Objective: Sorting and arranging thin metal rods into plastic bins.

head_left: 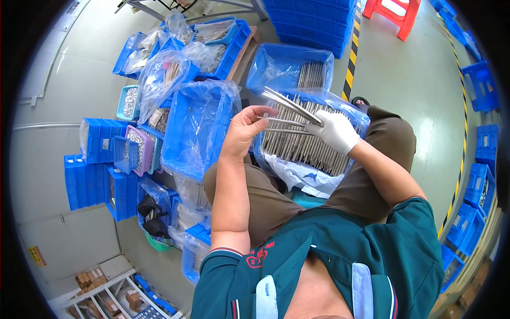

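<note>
My right hand (336, 132), in a white glove, is closed around several thin metal rods (293, 108) that fan out toward the upper left. My bare left hand (245, 128) has its thumb and forefinger closed at the end of one of these rods. Below both hands, between my knees, a blue crate (362, 118) lined with clear plastic holds many similar rods (297, 151) lying side by side. White wrapping (305, 178) is bunched at the crate's near edge.
Beyond the crate stands another blue crate (261, 61), partly filled with rods. A plastic-lined blue crate (183, 135) is at my left, beside baskets of small metal parts (139, 143). Stacked blue crates (311, 24) and a red stool (396, 16) stand farther off.
</note>
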### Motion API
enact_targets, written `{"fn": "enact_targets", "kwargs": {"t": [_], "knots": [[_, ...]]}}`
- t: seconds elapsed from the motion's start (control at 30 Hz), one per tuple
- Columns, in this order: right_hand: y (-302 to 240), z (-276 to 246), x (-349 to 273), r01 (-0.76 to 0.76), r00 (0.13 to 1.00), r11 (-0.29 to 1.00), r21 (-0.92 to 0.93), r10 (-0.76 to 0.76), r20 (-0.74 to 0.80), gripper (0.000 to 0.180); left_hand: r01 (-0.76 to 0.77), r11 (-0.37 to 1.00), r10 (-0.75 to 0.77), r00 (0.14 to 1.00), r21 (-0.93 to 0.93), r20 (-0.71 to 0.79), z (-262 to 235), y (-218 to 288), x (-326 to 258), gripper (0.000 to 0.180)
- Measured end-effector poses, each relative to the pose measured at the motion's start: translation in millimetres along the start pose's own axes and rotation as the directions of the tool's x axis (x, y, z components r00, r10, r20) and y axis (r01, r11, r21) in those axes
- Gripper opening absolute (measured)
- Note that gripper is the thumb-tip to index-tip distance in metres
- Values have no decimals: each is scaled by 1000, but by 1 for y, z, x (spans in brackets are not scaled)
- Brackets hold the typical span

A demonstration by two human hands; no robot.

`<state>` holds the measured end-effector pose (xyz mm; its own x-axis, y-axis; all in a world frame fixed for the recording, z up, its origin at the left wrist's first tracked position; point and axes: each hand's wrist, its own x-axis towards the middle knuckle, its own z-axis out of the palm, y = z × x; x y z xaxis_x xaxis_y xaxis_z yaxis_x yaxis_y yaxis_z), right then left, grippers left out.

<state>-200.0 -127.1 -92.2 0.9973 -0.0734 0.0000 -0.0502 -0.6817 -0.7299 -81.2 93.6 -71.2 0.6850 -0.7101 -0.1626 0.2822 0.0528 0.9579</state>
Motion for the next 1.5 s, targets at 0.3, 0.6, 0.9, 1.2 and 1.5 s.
{"fn": "enact_targets", "kwargs": {"t": [0.3, 0.6, 0.9, 1.2, 1.5], "knots": [[-1, -18, 0, -288, 949, 915, 283, 234, 212, 28, -173, 976, 216, 841, 132, -496, -42, 7, -7, 29], [-7, -2, -10, -553, 808, 536, 638, 157, 568, 25, -13, 1000, 12, 980, -4, -197, -20, 2, -3, 33], [-9, -6, -11, -537, 825, 492, 685, 139, 547, 22, 43, 999, -45, 983, -16, -177, -21, 3, -5, 37], [-9, -7, -11, -556, 809, 484, 676, 126, 574, 24, 57, 998, -62, 986, -34, -157, -23, 2, -4, 33], [-11, -10, -10, -542, 792, 521, 660, 53, 608, 29, 6, 995, 0, 998, -98, 57, -13, 8, -10, 29]]}}
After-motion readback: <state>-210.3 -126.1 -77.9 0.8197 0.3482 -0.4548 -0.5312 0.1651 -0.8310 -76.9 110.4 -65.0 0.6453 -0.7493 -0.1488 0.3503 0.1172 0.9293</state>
